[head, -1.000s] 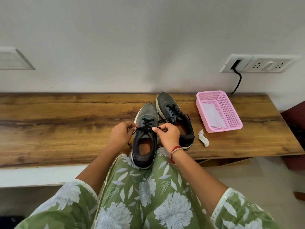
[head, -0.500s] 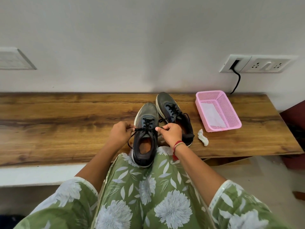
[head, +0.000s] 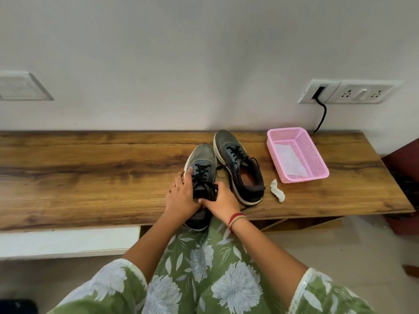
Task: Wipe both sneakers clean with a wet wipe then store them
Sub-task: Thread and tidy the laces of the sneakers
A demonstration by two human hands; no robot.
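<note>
A long wooden counter point(head: 90, 173) with dark grain is seen running from the 9 o'clock edge toward 3 o'clock, set against a plain pale wall point(head: 181, 53). A pink mesh basket point(head: 317, 164) is placed on it at about 2 o'clock, a white sheet lying inside. On the wall above the basket a white socket panel point(head: 347, 91) is mounted, a black cord point(head: 323, 114) plugged in. A white wall plate point(head: 20, 86) is fixed at 10 o'clock.

soft even daylight, faint shadows, sharp focus, wide-angle bending at the edges
</note>
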